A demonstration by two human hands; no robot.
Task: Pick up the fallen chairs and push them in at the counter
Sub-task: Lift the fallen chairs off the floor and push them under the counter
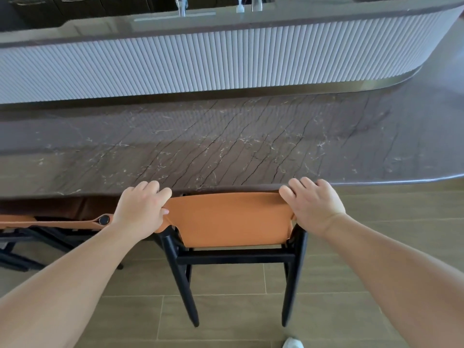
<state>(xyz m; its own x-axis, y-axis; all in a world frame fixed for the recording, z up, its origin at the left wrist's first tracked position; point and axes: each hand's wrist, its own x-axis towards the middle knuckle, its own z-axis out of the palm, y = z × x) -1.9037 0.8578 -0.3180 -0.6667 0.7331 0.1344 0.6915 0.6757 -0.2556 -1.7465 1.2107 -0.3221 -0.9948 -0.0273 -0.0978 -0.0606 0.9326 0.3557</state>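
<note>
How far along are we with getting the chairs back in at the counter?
One orange chair stands upright, its backrest at the counter edge, so it looks pushed in or nearly. The left hand and right hand grip the backrest's top corners. A second chair sits at the counter to the left. Any fallen chairs left are out of view.

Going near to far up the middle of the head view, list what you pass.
Tiled floor → black chair legs → orange chair back, a hand gripping each top corner → dark marble counter → ribbed white panel → upper counter with faucets.
</note>
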